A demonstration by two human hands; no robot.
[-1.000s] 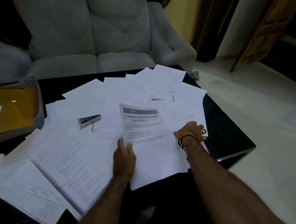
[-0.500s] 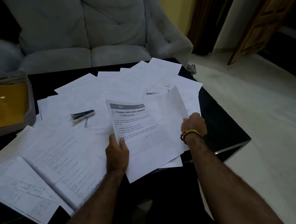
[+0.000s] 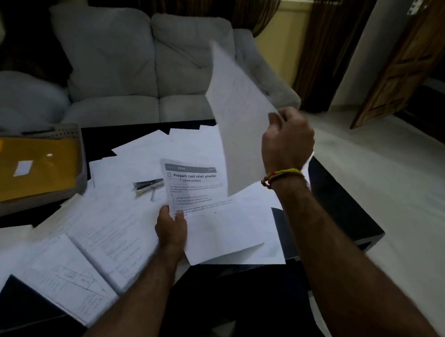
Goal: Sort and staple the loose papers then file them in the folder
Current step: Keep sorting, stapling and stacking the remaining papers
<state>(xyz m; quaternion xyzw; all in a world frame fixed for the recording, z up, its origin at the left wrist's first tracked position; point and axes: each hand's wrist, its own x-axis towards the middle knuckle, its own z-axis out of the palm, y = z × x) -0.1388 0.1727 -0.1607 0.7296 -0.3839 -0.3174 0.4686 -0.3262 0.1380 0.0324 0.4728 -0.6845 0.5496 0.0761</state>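
White loose papers (image 3: 129, 233) cover the dark tabletop (image 3: 341, 210). The right hand (image 3: 285, 141) pinches one sheet (image 3: 238, 117) aloft, probably to read and sort it; the left hand (image 3: 171, 228) grips a printed page (image 3: 199, 195). The yellow folder (image 3: 23, 167) waits far left.

Right hand (image 3: 285, 141) is up off the worktop (image 3: 341, 210), pinching one blurry sheet (image 3: 238, 117) that stands nearly upright. Left hand (image 3: 171, 228) grips the left edge of a printed page (image 3: 198, 187) headed "Prepare cold relief powder". Loose papers (image 3: 107, 235) are fanned all over the dark top, with a stapler (image 3: 149, 185) lying on them. At far left, a yellow folder (image 3: 23, 167) sits in a grey tray (image 3: 80, 172). Grey sofa (image 3: 134, 67) behind.
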